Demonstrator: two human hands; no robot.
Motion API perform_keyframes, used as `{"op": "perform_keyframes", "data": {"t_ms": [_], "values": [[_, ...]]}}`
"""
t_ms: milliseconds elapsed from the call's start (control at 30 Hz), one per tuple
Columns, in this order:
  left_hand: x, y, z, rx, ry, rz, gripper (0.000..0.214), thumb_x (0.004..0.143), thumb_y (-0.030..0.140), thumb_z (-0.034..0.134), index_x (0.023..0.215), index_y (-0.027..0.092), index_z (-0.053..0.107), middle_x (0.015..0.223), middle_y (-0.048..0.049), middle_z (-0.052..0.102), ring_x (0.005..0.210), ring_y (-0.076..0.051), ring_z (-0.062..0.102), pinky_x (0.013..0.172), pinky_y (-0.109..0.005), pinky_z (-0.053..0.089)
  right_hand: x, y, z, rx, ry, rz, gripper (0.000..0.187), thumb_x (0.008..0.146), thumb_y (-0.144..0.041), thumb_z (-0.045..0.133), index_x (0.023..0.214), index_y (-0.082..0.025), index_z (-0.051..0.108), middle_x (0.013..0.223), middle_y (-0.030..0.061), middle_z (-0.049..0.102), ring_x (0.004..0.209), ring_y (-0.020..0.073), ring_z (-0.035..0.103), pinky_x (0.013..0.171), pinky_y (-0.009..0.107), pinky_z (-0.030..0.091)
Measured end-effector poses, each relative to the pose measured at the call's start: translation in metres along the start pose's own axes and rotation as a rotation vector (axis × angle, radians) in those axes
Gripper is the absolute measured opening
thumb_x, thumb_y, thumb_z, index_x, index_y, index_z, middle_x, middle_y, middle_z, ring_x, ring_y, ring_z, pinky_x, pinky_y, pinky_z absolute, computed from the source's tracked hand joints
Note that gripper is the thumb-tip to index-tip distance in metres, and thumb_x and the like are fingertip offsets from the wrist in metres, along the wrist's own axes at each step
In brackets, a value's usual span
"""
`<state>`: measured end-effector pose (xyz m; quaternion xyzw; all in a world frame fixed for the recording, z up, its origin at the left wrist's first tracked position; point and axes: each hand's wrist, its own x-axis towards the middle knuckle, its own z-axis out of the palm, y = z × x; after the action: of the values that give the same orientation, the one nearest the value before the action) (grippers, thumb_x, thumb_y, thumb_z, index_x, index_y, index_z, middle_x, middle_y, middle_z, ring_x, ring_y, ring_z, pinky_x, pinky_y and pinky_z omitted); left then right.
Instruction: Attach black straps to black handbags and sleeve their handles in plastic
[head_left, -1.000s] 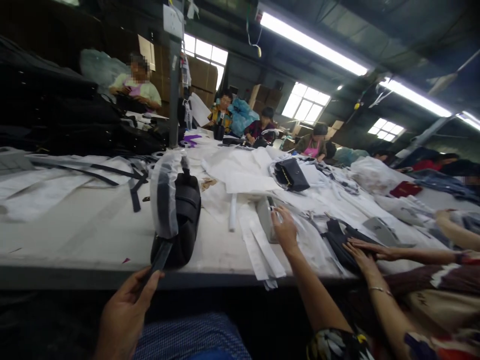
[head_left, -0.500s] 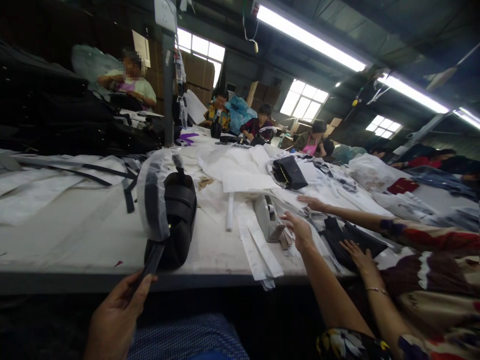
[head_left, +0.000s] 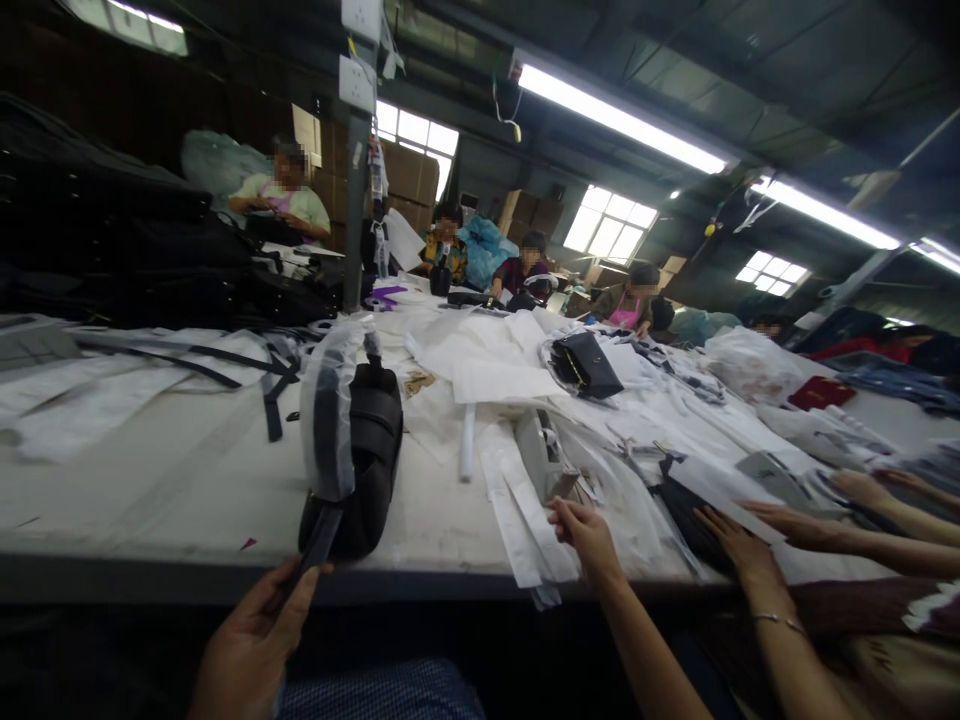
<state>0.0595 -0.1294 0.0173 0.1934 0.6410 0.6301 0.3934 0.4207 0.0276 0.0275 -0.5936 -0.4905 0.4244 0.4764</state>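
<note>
My left hand [head_left: 259, 635] is closed around the lower end of a dark bag strap [head_left: 322, 532] at the table's front edge. Above my fingers, white translucent wrapping [head_left: 330, 410] covers the strap where it arches up. The strap belongs to a black bag [head_left: 380, 430] standing just behind it. My right hand [head_left: 589, 540] is held at the front of a grey tape dispenser [head_left: 534, 455], with thumb and fingertips pinched together. Whatever is between those fingertips is too small to make out. White paper strips [head_left: 510, 500] lie left of the dispenser and overhang the edge.
Right beside me, a co-worker's hands [head_left: 739, 545] press on a black piece with a white sheet [head_left: 720, 490]. Another black bag [head_left: 589, 362] lies farther back among white sheets. Dark straps [head_left: 274, 400] and a heap of black bags [head_left: 142, 240] are at left. Several people sit beyond.
My right hand has gone from spread fingers to a pinch near the dispenser's front. A white sheet now lies over the co-worker's black piece. My left hand keeps its hold; the view has shifted slightly.
</note>
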Motion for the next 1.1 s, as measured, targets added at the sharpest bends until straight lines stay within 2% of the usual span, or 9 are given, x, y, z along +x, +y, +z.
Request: {"op": "perform_keyframes", "data": {"t_ms": [133, 267, 367, 467, 667, 867, 967, 1033, 1100], "values": [[-0.001, 0.004, 0.004, -0.04, -0.05, 0.055, 0.063, 0.064, 0.052, 0.079, 0.117, 0.019, 0.066, 0.102, -0.0072, 0.074, 0.051, -0.008, 0.046, 0.042, -0.018, 0.037, -0.044, -0.037, 0.065, 0.075, -0.434, -0.088, 0.037, 0.08, -0.05, 0.069, 0.084, -0.013, 0.073, 0.065, 0.0047, 0.066, 0.053, 0.011, 0.056, 0.056, 0.024, 0.045], [0.0, 0.002, 0.004, -0.032, -0.09, 0.125, 0.052, 0.074, 0.046, 0.075, 0.116, 0.018, 0.067, 0.106, -0.0089, 0.074, 0.083, -0.018, 0.066, 0.066, -0.023, 0.052, -0.086, -0.069, 0.143, 0.166, -0.797, -0.098, 0.034, 0.085, -0.046, 0.065, 0.083, -0.013, 0.074, 0.063, 0.003, 0.066, 0.053, 0.0106, 0.056, 0.055, 0.023, 0.044], [0.0, 0.004, 0.001, -0.038, -0.12, 0.195, 0.045, 0.078, 0.043, 0.071, 0.115, 0.018, 0.067, 0.109, -0.0083, 0.073, 0.103, -0.023, 0.066, 0.089, -0.029, 0.051, -0.104, -0.078, 0.191, 0.19, -0.914, -0.102, 0.037, 0.085, -0.048, 0.065, 0.08, -0.012, 0.074, 0.059, 0.0022, 0.064, 0.05, 0.0098, 0.054, 0.053, 0.022, 0.043], [-0.002, 0.008, -0.003, -0.006, -0.133, 0.254, 0.041, 0.08, 0.041, 0.069, 0.113, 0.017, 0.068, 0.113, -0.0082, 0.072, 0.109, -0.025, 0.064, 0.096, -0.033, 0.049, -0.109, -0.081, 0.222, 0.122, -0.877, -0.079, 0.042, 0.082, -0.051, 0.066, 0.07, -0.011, 0.071, 0.054, 0.0016, 0.061, 0.044, 0.0087, 0.05, 0.047, 0.02, 0.04], [-0.005, 0.014, -0.007, 0.04, -0.137, 0.27, 0.038, 0.083, 0.039, 0.066, 0.113, 0.017, 0.069, 0.113, -0.0077, 0.072, 0.109, -0.026, 0.064, 0.096, -0.033, 0.048, -0.107, -0.087, 0.234, -0.199, -0.728, -0.129, 0.046, 0.081, -0.053, 0.064, 0.061, -0.013, 0.069, 0.046, 0.0013, 0.058, 0.038, 0.0098, 0.048, 0.039, 0.02, 0.035], [-0.008, 0.019, -0.009, -0.022, -0.178, 0.225, 0.035, 0.082, 0.037, 0.068, 0.11, 0.016, 0.07, 0.107, -0.0076, 0.073, 0.105, -0.024, 0.064, 0.094, -0.03, 0.047, -0.101, -0.072, 0.228, -0.186, -0.742, -0.228, 0.038, 0.082, -0.05, 0.065, 0.069, -0.015, 0.071, 0.058, 0.0023, 0.064, 0.048, 0.0119, 0.055, 0.048, 0.022, 0.041], [-0.01, 0.024, -0.011, -0.087, -0.222, 0.102, 0.039, 0.079, 0.04, 0.071, 0.109, 0.016, 0.07, 0.087, -0.0044, 0.072, 0.068, -0.013, 0.062, 0.061, -0.02, 0.048, -0.096, -0.062, 0.227, -0.043, -0.848, -0.23, 0.034, 0.083, -0.048, 0.065, 0.071, -0.017, 0.069, 0.063, 0.0014, 0.064, 0.057, 0.0131, 0.057, 0.057, 0.023, 0.044], [-0.011, 0.028, -0.013, -0.156, -0.27, -0.039, 0.043, 0.075, 0.044, 0.074, 0.107, 0.015, 0.068, 0.071, -0.0001, 0.065, 0.045, -0.005, 0.041, 0.041, -0.016, 0.029, -0.095, -0.057, 0.227, 0.086, -0.96, -0.178, 0.034, 0.084, -0.05, 0.064, 0.077, -0.017, 0.069, 0.068, 0.0014, 0.065, 0.063, 0.0138, 0.058, 0.063, 0.025, 0.046], [-0.011, 0.033, -0.014, -0.22, -0.309, -0.125, 0.042, 0.074, 0.047, 0.073, 0.099, 0.014, 0.068, 0.066, 0.002, 0.058, 0.043, -0.002, 0.028, 0.038, -0.015, 0.016, -0.095, -0.053, 0.228, 0.193, -1.026, -0.106, 0.035, 0.083, -0.051, 0.064, 0.082, -0.017, 0.069, 0.073, 0.0017, 0.065, 0.067, 0.0142, 0.059, 0.069, 0.026, 0.047]]}}
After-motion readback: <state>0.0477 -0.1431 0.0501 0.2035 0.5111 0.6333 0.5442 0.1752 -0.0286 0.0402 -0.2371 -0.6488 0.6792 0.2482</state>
